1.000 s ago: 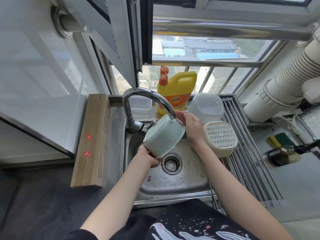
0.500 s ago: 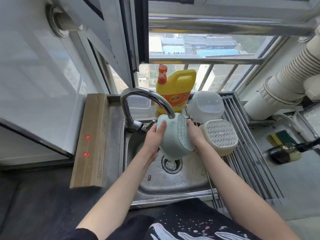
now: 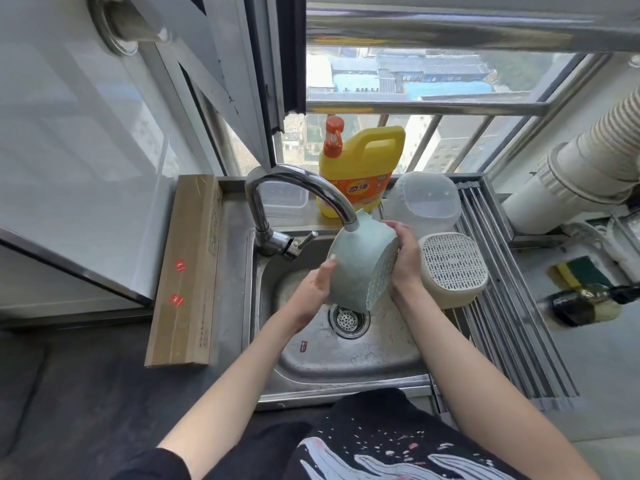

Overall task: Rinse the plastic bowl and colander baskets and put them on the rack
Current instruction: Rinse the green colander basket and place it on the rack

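Gripping the green colander basket (image 3: 360, 265) under the faucet (image 3: 304, 188), left hand (image 3: 313, 289) and right hand (image 3: 405, 261) curl their fingers around it.

Sink basin (image 3: 346, 358) lies open below; faucet (image 3: 294, 181) arches overhead, beige colander (image 3: 453, 268) crowds the right.

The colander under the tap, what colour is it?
Pale green colander, held by both hands; the head view, the only one, shows it.

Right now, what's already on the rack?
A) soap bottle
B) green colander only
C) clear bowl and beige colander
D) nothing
C: the clear bowl and beige colander sit upside down on the rack; both hands hold the green colander under the tap.
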